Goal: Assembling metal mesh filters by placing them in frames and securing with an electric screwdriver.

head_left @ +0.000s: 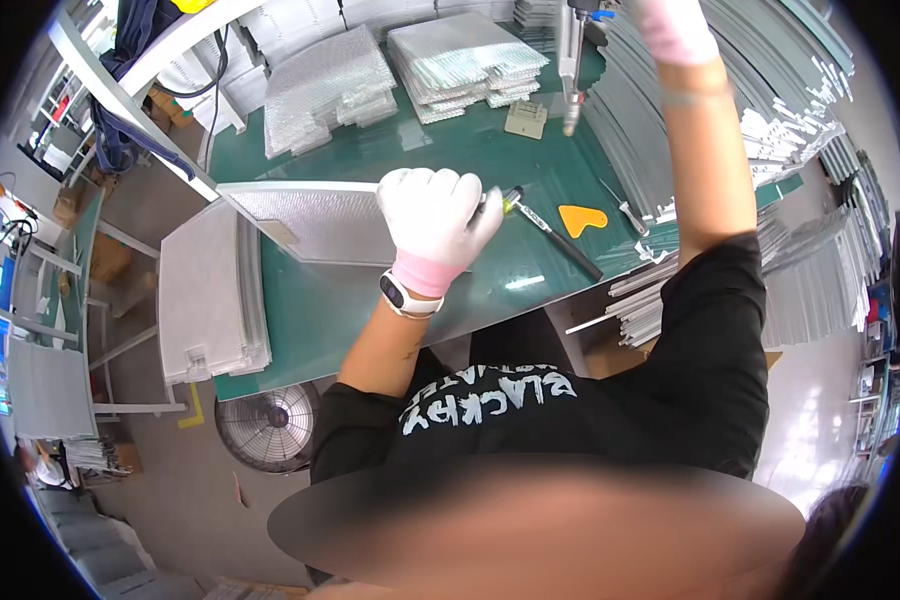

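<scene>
My left hand [436, 220], in a white glove with a pink cuff, is closed on the upper edge of a framed mesh panel [335, 225]. The panel is tilted up off the green table [510, 270], and a small beige patch shows near its left end. My right hand [675, 35], gloved alike, reaches far forward at the top right; its fingers are cut off by the picture's edge. A black-handled tool [570, 250] lies just right of my left hand. Beyond it are a yellow scraper [582, 220] and a thin screwdriver-like tool [630, 215].
A stack of panels [210, 290] stands at the table's left edge. Further back lie two silvery stacks [330, 90] [465, 60] and a small beige square [525, 120]. A metal tool hangs upright [570, 70]. Long strips [630, 130] fill the right. A fan [270, 425] sits below.
</scene>
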The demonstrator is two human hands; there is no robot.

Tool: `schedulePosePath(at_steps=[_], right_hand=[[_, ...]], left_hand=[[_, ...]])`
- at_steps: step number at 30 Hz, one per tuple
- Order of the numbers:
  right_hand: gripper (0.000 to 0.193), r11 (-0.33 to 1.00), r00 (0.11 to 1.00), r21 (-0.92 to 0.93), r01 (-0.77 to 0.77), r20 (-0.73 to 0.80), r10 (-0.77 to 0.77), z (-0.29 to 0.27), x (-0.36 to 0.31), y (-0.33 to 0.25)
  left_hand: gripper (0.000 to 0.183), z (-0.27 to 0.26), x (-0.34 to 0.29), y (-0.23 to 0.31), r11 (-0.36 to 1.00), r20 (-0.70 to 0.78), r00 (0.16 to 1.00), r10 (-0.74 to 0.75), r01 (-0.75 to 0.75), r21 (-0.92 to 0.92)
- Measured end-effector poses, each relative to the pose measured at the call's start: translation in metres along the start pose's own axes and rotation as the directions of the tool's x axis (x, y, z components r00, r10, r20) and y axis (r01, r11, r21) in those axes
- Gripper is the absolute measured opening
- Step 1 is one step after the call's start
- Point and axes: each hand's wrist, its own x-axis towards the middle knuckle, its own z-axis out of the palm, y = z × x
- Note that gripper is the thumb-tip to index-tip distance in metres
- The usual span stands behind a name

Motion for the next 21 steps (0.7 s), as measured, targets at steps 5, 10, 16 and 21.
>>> schedulePosePath(at_steps=[5,10,16,21], right_hand=[[0.022,0.781,0.911,0.472,-0.408,0.159,0.380,0.053,-0.013,-0.030],[0.013,0.549,0.895,0.707,-0.446,0.332,0.299,0.071,-0.028,-0.014],[0.010,0.366,0.886,0.813,-0.453,0.366,0.284,0.076,-0.033,0.000],[0.019,0.611,0.802,0.558,-0.561,0.550,0.234,0.081,-0.053,-0.013]], left_hand=[[0.024,0.018,0.006,-0.018,0.995,-0.030,0.999,-0.023,0.020,-0.096],[0.012,0.017,0.013,-0.016,0.968,0.072,0.987,-0.141,0.153,-0.201],[0.012,0.019,0.015,-0.015,0.983,0.072,0.994,-0.078,0.089,-0.162],[0.011,0.023,0.008,-0.013,0.970,0.080,0.986,-0.147,0.160,-0.184]])
